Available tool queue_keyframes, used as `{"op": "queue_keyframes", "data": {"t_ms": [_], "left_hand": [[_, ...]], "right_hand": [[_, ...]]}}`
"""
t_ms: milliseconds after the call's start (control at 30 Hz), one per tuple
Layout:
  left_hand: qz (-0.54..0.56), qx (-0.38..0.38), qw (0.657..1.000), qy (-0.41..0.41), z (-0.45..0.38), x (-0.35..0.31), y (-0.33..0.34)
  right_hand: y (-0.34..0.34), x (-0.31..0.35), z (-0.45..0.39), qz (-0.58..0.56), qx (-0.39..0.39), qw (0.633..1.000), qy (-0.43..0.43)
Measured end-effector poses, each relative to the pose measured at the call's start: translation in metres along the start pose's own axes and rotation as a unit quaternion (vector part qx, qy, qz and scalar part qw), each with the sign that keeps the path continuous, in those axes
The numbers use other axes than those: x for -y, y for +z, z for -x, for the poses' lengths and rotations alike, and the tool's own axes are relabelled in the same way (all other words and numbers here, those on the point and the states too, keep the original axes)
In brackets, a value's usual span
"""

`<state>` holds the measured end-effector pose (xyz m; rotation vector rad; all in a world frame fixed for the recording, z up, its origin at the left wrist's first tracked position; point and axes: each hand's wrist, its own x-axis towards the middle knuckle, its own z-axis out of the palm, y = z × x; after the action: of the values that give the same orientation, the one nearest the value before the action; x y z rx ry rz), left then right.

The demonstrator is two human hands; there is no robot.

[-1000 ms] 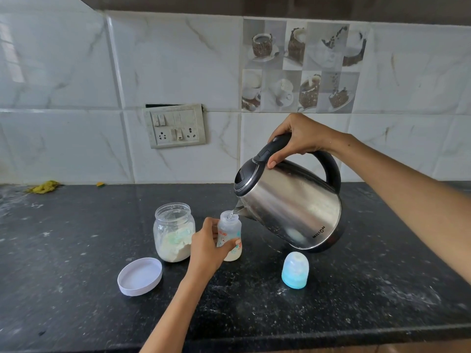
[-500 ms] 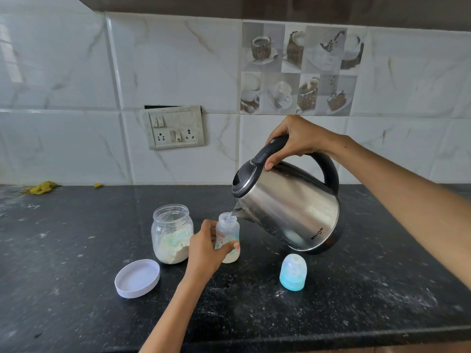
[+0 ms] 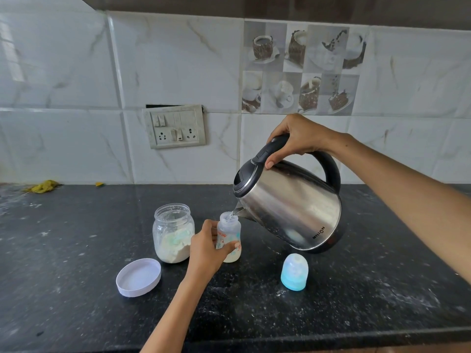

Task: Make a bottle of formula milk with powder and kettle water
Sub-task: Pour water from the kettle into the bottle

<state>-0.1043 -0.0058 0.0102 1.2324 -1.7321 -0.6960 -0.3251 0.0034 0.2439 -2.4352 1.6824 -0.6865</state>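
A small clear baby bottle stands upright on the black counter, with pale liquid at its bottom. My left hand grips its side. My right hand holds the black handle of a steel kettle, tilted left with its spout over the bottle's mouth, and water runs in. An open glass jar of white powder stands left of the bottle, something pale blue-green half buried in the powder. The blue bottle cap sits right of the bottle.
The jar's white lid lies upside down at the front left. A switch and socket plate is on the tiled wall behind. Yellow scraps lie at the counter's far left. The counter's front edge runs along the bottom.
The kettle and both hands keep nearly the same pose, and water keeps running into the bottle. The camera view has shifted slightly.
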Motion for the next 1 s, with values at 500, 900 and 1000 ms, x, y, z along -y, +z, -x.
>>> {"op": "queue_keyframes", "data": {"t_ms": [500, 900, 1000], "left_hand": [[0.009, -0.007, 1.000, 0.016, 0.0001, 0.0028, 0.0007], [0.005, -0.005, 1.000, 0.004, 0.0003, 0.0041, 0.0006], [0.005, -0.004, 1.000, 0.005, 0.0002, 0.0030, 0.0008]], "right_hand": [[-0.0001, 0.0001, -0.0021, 0.023, 0.000, 1.000, -0.005], [-0.0021, 0.0050, -0.0036, 0.029, 0.008, 0.999, -0.010], [-0.0027, 0.0055, -0.0037, 0.032, 0.010, 0.999, -0.011]]}}
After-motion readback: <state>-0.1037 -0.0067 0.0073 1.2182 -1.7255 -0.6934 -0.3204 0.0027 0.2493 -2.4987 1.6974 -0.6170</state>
